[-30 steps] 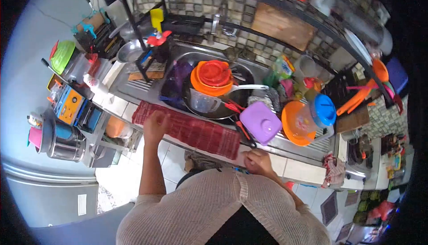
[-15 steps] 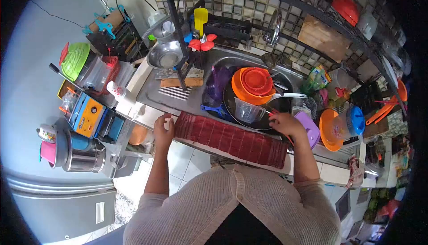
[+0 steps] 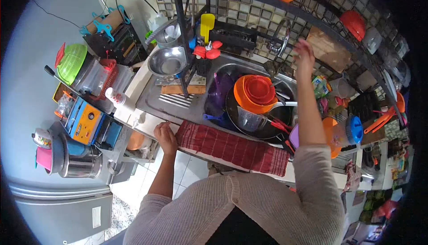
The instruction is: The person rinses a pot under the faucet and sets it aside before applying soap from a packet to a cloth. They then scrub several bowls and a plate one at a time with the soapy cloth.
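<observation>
My left hand (image 3: 166,134) rests on the counter edge, touching the left end of a dark red towel (image 3: 232,148) laid along the front of the sink. My right hand (image 3: 305,52) is raised over the sink with fingers apart, near the metal tap (image 3: 278,40), and holds nothing. The sink (image 3: 232,69) below it is full: a stack of orange and red bowls (image 3: 257,91), a clear measuring jug (image 3: 248,118), a dark pan (image 3: 267,131) and a purple container (image 3: 221,89).
A steel bowl (image 3: 168,61) and a black rack post (image 3: 183,31) stand left of the sink. An orange and blue appliance (image 3: 84,121) and a steel pot (image 3: 76,162) sit at the far left. An orange plate, a blue-lidded jar (image 3: 352,129) and clutter fill the right drainboard.
My right hand has risen from the counter edge, passed over the purple lid beside the pan, and now reaches up toward the tap. My left hand has stayed on the towel's left end.
</observation>
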